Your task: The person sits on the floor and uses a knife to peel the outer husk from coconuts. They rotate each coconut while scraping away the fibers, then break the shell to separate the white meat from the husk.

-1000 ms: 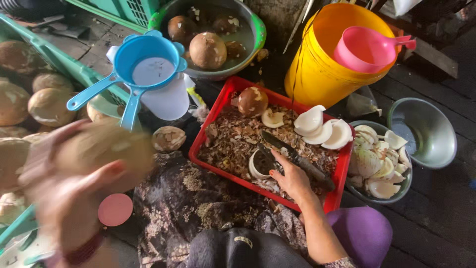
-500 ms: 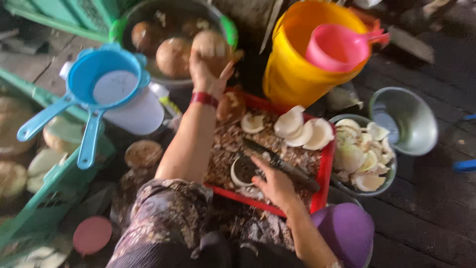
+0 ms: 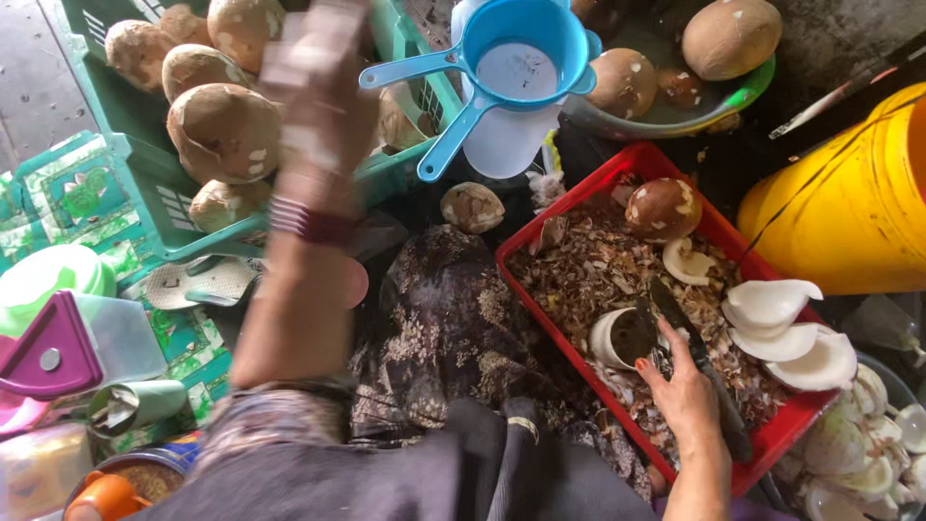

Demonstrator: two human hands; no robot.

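Observation:
My left hand (image 3: 318, 68) is raised and motion-blurred over a green crate (image 3: 183, 217) full of brown husked coconuts (image 3: 224, 130); whether it holds anything is unclear. A dark red band circles that wrist. My right hand (image 3: 687, 391) rests in a red tray (image 3: 569, 198), closed on a dark-bladed knife (image 3: 675, 314). Beside the blade sits a hollowed coconut half (image 3: 615, 338). The tray holds brown shavings, one whole peeled coconut (image 3: 663, 207) and white pieces of coconut meat (image 3: 772, 304).
Two blue strainers (image 3: 526, 58) lie over a white jug behind my lap. A green basin (image 3: 675, 118) of coconuts stands at the back, a yellow bucket (image 3: 849, 222) on the right. A bowl of white coconut pieces (image 3: 868, 463) is at bottom right, a purple-lidded box (image 3: 58, 347) on the left.
My left hand has swung from the basin at the back over to the green crate on the left. The view has shifted left. My right hand has stayed on the knife in the tray.

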